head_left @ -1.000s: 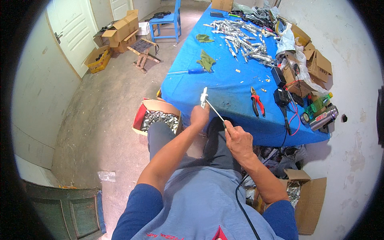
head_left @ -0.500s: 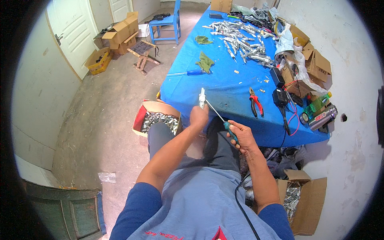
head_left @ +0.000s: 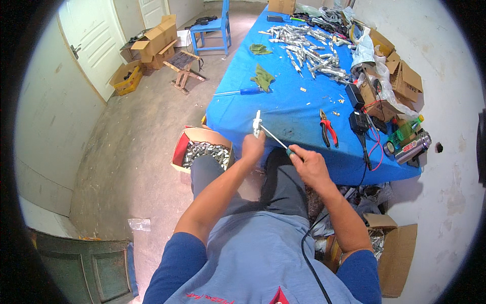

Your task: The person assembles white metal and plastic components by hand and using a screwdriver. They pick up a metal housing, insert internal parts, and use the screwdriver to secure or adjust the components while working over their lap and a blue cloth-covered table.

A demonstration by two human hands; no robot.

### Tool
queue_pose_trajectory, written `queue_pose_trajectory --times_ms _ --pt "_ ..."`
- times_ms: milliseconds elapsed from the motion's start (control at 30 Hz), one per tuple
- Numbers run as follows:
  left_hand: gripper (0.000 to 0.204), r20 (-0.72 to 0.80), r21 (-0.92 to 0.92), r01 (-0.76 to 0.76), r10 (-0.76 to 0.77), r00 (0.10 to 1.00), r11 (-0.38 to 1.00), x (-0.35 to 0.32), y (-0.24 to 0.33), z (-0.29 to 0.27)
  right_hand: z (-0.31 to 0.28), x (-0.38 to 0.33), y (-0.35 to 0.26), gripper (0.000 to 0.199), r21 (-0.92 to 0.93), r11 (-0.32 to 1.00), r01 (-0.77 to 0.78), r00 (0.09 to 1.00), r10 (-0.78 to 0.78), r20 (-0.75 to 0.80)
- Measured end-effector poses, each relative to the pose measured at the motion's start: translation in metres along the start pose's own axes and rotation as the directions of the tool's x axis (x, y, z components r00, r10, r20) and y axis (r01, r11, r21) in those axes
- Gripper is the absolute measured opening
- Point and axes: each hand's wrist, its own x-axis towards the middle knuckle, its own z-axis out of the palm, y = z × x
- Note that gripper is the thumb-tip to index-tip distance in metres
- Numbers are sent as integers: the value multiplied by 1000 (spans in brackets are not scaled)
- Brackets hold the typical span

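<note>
My left hand (head_left: 252,148) is closed round a small white and silver part (head_left: 257,121) that points up, just off the near edge of the blue-covered table. My right hand (head_left: 311,166) grips a screwdriver (head_left: 276,138) by its teal handle, which the fingers mostly hide. Its thin shaft slants up to the left, with the tip against or very near the white part. Right of the hands, red-handled pliers (head_left: 328,129) lie on the cloth. Farther off lie a blue-handled screwdriver (head_left: 249,91) and a green cloth scrap (head_left: 262,77).
A heap of white and silver parts (head_left: 304,45) covers the table's far half. Power adapters (head_left: 358,121), a green bottle (head_left: 406,129) and a steel flask (head_left: 414,147) line its right side. By my left knee stands a box (head_left: 185,149) of small metal pieces; another carton (head_left: 400,258) sits lower right.
My right hand has turned over the screwdriver, covering more of its handle, and the right elbow has swung outward. My left hand still holds the white part in about the same place.
</note>
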Motion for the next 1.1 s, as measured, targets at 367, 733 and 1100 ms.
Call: queue_pose_trajectory --times_ms 367,733,1100 --pt "50 -40 41 -18 20 999 999 1 3 0 -50 60 16 33 232 894 -382 879 274 391" --pt "52 -40 -5 0 0 999 1000 9 -11 4 2 19 -7 24 -198 973 118 993 -115 28" --pt "55 -102 35 1 2 995 999 6 -3 1 -62 90 -3 35 156 815 -558 723 385 573"
